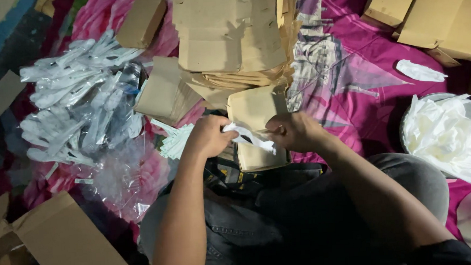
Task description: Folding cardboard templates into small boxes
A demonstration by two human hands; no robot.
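My left hand [210, 136] and my right hand [294, 131] meet over my lap, both pinching a white folded napkin [253, 138] between them. Just beneath and behind the napkin lies an open brown paper box [255, 112], its lower part resting on my dark trousers. A tall stack of flat brown boxes [229, 33] rises right behind it. To my left spreads a heap of white plastic cutlery in clear wrappers [73, 103].
A round bowl of white folded napkins [450, 134] sits at the right, with a single napkin [419, 70] beyond it. More brown boxes [433, 12] lie far right, a cardboard box [64, 246] near left. Small wrapped sticks [174, 141] lie beside my left hand on the pink cloth [362, 93].
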